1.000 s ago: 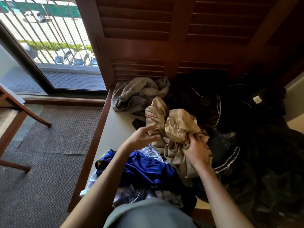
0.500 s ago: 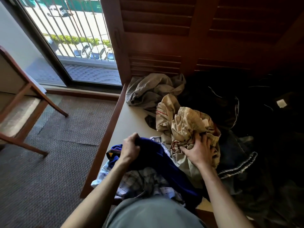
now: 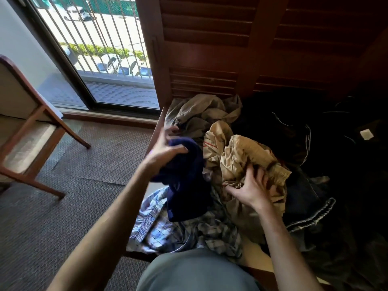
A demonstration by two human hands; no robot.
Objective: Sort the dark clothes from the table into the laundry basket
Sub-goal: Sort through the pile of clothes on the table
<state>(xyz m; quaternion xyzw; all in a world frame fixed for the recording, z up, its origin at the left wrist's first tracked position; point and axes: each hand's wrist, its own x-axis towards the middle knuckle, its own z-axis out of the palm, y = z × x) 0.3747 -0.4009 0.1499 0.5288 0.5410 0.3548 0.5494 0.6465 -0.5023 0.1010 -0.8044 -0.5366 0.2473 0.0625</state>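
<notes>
My left hand (image 3: 165,150) grips a dark navy garment (image 3: 184,185) and holds it lifted above the table's left edge, its lower part hanging over a plaid shirt (image 3: 168,229). My right hand (image 3: 249,185) presses with spread, bent fingers on a crumpled beige garment (image 3: 243,158) in the middle of the pile. Black and dark clothes (image 3: 304,148) fill the right side of the table (image 3: 255,252). A grey-khaki garment (image 3: 201,114) lies at the back. No laundry basket is in view.
A louvred wooden door (image 3: 231,49) stands behind the table. On the left are carpeted floor (image 3: 73,185), a wooden chair (image 3: 27,131) and a glass balcony door (image 3: 100,59).
My left hand has let go of the beige garment, taken hold of the navy garment and lifted it up and to the left. My right hand stays on the beige garment.
</notes>
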